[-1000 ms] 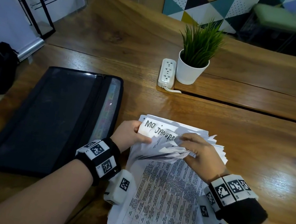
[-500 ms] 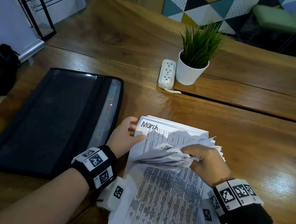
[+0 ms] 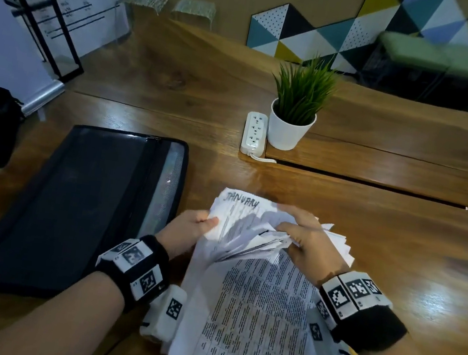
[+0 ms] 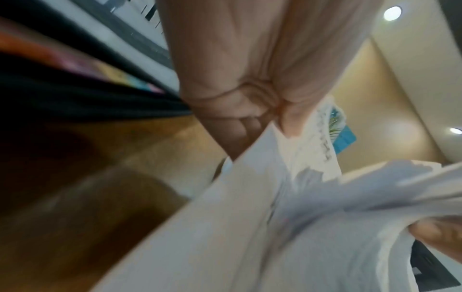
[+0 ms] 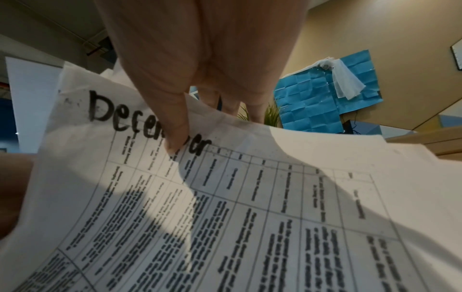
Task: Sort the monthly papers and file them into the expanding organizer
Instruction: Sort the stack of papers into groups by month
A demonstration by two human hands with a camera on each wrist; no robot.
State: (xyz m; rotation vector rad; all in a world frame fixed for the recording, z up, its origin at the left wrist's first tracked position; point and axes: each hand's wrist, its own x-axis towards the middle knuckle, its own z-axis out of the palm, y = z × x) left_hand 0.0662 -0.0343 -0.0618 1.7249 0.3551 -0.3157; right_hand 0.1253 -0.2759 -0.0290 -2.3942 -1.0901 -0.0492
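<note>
Right hand (image 3: pixel 308 244) pins a peeled-back sheaf of the papers (image 3: pixel 259 319), thumb on the December sheet (image 5: pixel 225 197), while the left hand (image 3: pixel 190 232) pinches the January sheet (image 3: pixel 236 211) upright, apparently to read its heading. Left of them, the organizer (image 3: pixel 74 207) lies flat on the table (image 3: pixel 399 249), zip seemingly closed.

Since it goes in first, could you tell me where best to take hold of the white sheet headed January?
Probably by its raised left edge, from the left, where the left hand already pinches the white sheet headed January. The right hand holds the other folded-back white printed papers clear of it.
</note>
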